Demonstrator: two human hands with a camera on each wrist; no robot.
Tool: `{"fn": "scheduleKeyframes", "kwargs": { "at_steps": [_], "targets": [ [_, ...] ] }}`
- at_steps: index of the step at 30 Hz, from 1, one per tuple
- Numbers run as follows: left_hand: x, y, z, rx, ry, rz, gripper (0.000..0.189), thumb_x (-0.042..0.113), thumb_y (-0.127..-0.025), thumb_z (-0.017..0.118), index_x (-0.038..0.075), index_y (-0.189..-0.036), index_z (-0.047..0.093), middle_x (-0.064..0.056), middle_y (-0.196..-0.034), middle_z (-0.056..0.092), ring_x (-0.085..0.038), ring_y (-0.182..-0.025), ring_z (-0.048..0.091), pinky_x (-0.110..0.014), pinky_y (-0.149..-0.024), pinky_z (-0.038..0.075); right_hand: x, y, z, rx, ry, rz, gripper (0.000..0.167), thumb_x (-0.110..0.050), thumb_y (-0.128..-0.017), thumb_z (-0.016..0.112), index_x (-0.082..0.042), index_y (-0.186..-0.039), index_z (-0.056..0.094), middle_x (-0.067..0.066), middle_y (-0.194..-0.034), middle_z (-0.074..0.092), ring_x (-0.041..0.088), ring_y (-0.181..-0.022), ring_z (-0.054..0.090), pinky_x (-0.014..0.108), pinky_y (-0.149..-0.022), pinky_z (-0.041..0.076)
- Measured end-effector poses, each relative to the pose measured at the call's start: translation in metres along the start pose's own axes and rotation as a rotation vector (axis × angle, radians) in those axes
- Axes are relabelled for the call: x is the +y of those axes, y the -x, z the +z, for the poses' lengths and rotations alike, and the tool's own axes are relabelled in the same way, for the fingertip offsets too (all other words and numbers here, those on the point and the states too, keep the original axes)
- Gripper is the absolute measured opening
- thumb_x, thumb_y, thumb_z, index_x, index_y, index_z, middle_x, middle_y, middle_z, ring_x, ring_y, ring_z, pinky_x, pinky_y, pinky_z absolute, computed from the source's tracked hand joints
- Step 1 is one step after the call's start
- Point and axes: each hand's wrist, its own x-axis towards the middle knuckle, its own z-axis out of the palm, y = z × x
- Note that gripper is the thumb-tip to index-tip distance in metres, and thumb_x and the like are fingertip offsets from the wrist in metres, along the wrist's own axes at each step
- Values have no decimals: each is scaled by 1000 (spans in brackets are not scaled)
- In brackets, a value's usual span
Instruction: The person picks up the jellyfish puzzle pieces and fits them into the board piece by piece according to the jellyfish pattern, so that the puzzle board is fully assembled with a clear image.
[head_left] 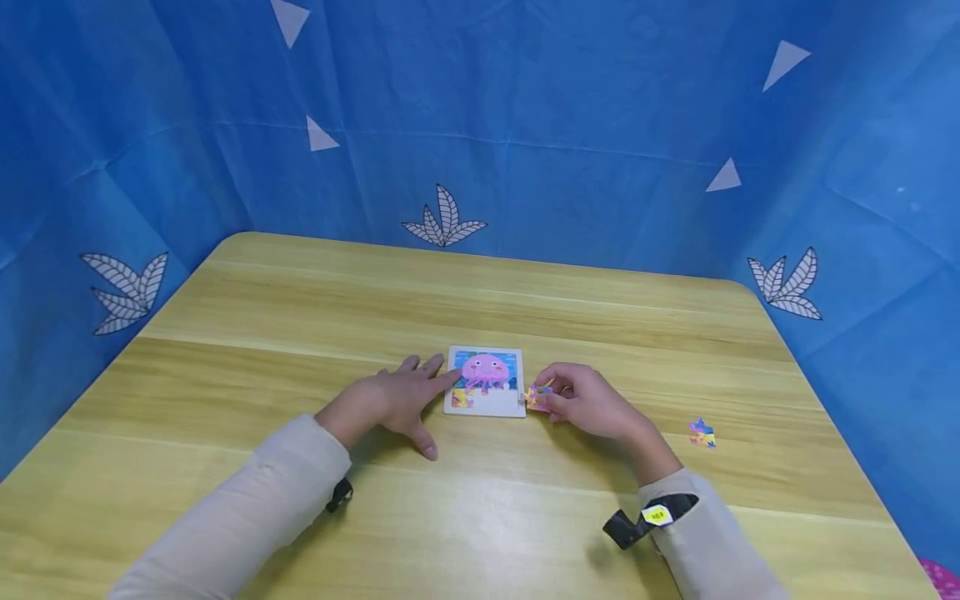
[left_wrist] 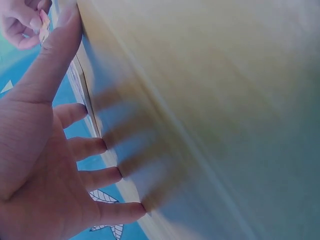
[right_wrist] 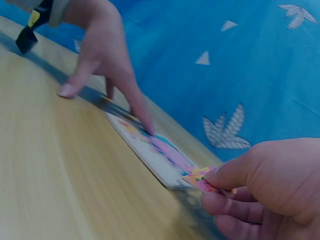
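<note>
A puzzle board (head_left: 495,406) with a pale frame lies on the table, showing a pink jellyfish (head_left: 484,368) on blue and a yellow piece (head_left: 462,399) at its lower left. The lower right of its tray is bare white. My right hand (head_left: 587,399) pinches a yellow and pink puzzle piece (right_wrist: 205,180) between thumb and fingers, right at the board's right edge. My left hand (head_left: 401,399) is spread at the board's left side, its index fingertip on the picture and its other fingertips on the table.
Off to the right, a loose puzzle piece (head_left: 702,432) in blue, pink and yellow lies on the wooden table (head_left: 337,308). A blue curtain (head_left: 525,108) with white triangles and leaf prints surrounds the table's far and side edges. Both wrists wear black straps (head_left: 651,518).
</note>
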Motion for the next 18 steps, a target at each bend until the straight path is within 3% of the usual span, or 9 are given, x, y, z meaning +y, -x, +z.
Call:
{"fn": "scheduleKeyframes", "kwargs": {
  "at_steps": [10, 18],
  "targets": [
    [-1, 1, 1, 4, 8, -4, 114, 60, -64, 76, 25, -153, 14, -10, -159, 3, -41, -143, 6, -66, -105, 22, -17, -29, 29, 13, 63, -47, 14, -13, -92, 61, -7, -104, 64, 5, -63, 59, 15, -51, 54, 24, -47, 41],
    [-2, 0, 1, 7, 3, -9, 113, 62, -64, 75, 27, -152, 14, -9, -159, 4, -40, -143, 6, -66, -105, 23, -23, -39, 41, 13, 65, -34, 14, -14, -91, 62, -8, -103, 67, 3, -64, 57, 12, -49, 52, 23, -44, 42]
  ]
}}
